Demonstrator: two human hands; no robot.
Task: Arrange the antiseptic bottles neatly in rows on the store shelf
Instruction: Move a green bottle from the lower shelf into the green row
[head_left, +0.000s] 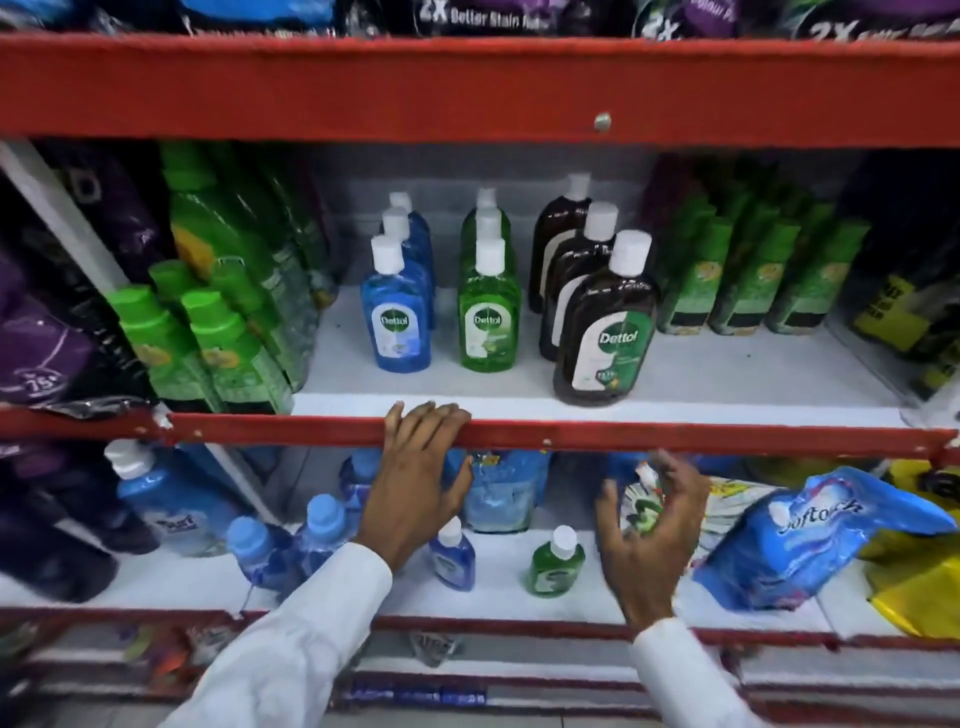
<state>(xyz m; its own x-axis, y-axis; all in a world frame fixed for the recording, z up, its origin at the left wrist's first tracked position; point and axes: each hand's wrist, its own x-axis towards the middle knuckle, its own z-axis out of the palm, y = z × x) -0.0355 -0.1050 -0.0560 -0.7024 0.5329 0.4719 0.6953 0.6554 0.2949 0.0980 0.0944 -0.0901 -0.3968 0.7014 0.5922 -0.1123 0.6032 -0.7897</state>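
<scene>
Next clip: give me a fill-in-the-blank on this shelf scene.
The left hand rests on the ____ shelf edge.
Between the blue row and the brown row stands the ____ row.
Each of these rows has ____ bottles.
Missing words: red; green; three.

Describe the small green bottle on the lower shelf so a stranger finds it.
Start at the lower white shelf, under the red rail where the left hand rests. Two small white-capped plastic bottles stand there: the green bottle is the right one, beside a blue bottle.
</scene>
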